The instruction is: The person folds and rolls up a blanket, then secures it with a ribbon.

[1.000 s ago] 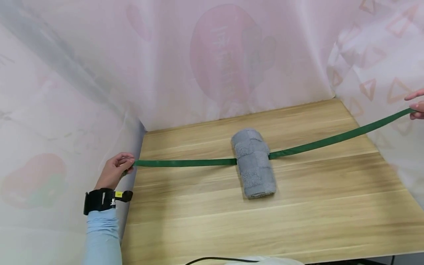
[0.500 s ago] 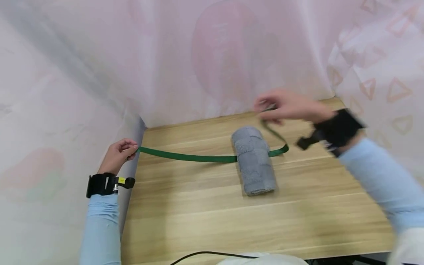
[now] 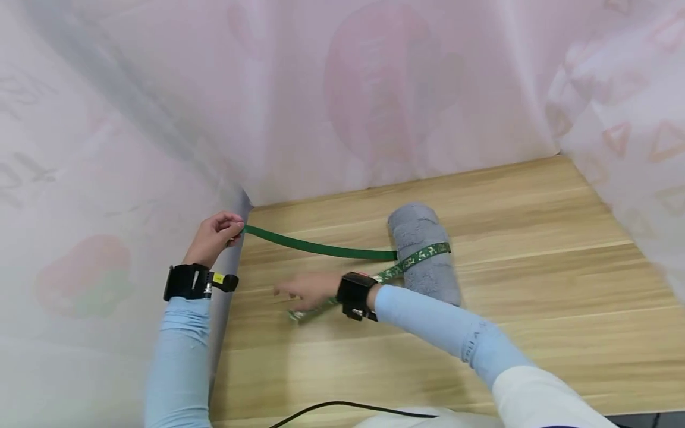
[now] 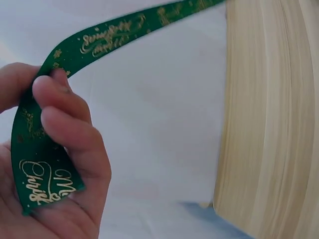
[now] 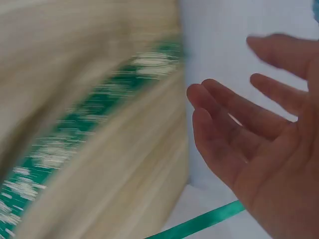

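On table: ribbon (image 3: 321, 250) crosses towel roll (image 3: 425, 255).
Left hand (image 3: 214, 236): pinches ribbon end.
Right hand (image 3: 305, 289): fingers spread, empty.

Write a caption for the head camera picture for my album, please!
Left hand pinches a green ribbon draped over a rolled grey towel; open right hand reaches across the wooden table.

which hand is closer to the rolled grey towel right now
Right. The right hand hovers open over the table just left of the towel; the left hand pinches the ribbon end at the table's far left edge.
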